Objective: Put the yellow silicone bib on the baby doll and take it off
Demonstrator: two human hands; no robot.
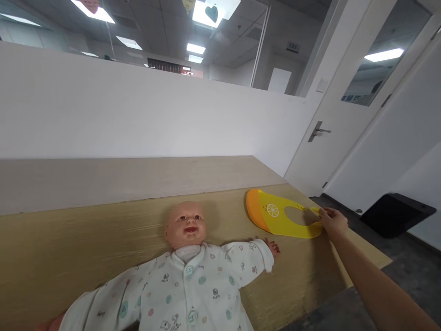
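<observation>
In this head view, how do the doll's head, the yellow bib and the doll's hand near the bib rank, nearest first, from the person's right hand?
1. Yellow bib: touching, its neck end in the grip of the right hand.
2. Doll's hand: left, on the bib's near side.
3. Doll's head: farthest left.

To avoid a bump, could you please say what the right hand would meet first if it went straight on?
Probably the yellow bib, whose neck end the right hand holds; depth beyond is unclear.
</observation>
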